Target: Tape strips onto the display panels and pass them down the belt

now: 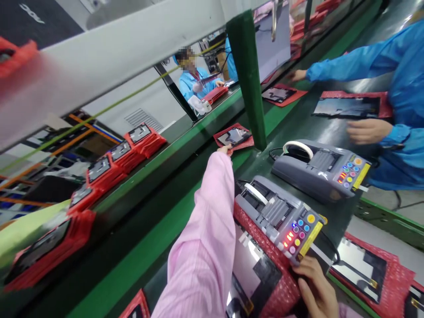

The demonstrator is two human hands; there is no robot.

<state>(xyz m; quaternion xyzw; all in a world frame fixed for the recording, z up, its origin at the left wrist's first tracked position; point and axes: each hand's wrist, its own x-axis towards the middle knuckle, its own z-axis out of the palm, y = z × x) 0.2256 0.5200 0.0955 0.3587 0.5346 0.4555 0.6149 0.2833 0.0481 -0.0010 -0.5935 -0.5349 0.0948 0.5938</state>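
Observation:
My left hand [225, 150], at the end of an outstretched pink sleeve, has its fingers closed on the near edge of a red bubble-wrap bag [244, 142] with a dark and silver display panel [233, 136] on it. My right hand [316, 285] is just below the front of a grey tape dispenser [280, 216]; its fingers are curved, with the thumb apart, and nothing clear shows between them. Left of that hand, partly behind my left sleeve, a larger panel [256, 265] lies on red bubble wrap [281, 296].
A second tape dispenser [321, 168] stands beyond the first. At right, a co-worker in a blue sleeve [357, 62] reaches over the belt near another panel [347, 106]. Stacks of red bags [145, 141] line the left ledge. A green post [247, 79] rises beyond my left hand.

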